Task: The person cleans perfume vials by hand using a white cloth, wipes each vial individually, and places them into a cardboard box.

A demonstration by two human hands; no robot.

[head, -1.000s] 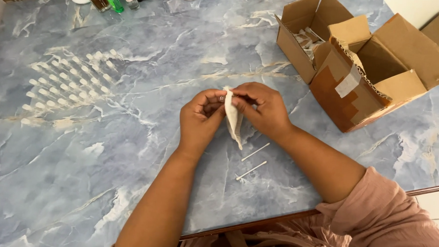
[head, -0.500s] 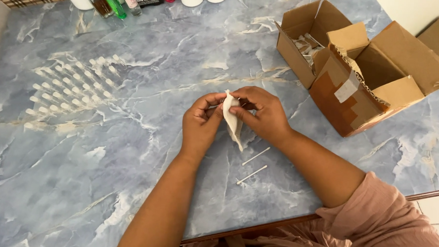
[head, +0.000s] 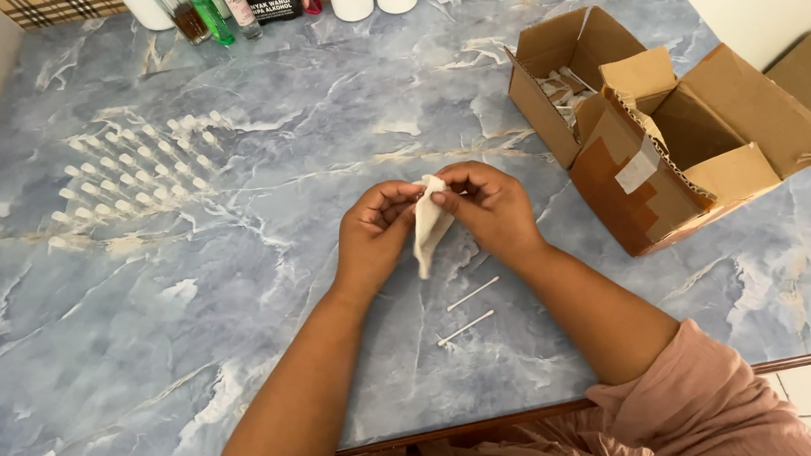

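Both my hands meet over the middle of the blue marbled table (head: 191, 337). My left hand (head: 376, 231) and my right hand (head: 484, 207) pinch the top of a small cream-white cloth pouch (head: 426, 227), which hangs down between them. Two thin white sticks (head: 469, 311) lie on the table just below my right wrist. A few rows of small clear vials with white caps (head: 134, 175) stand to the left of my hands.
Two open cardboard boxes (head: 665, 130) sit at the right, the far one with white items inside. Bottles (head: 215, 1) line the back edge. The table's near edge runs under my arms.
My hands and the pouch have stayed in nearly the same place; my fingers have shifted slightly at the pouch's top.
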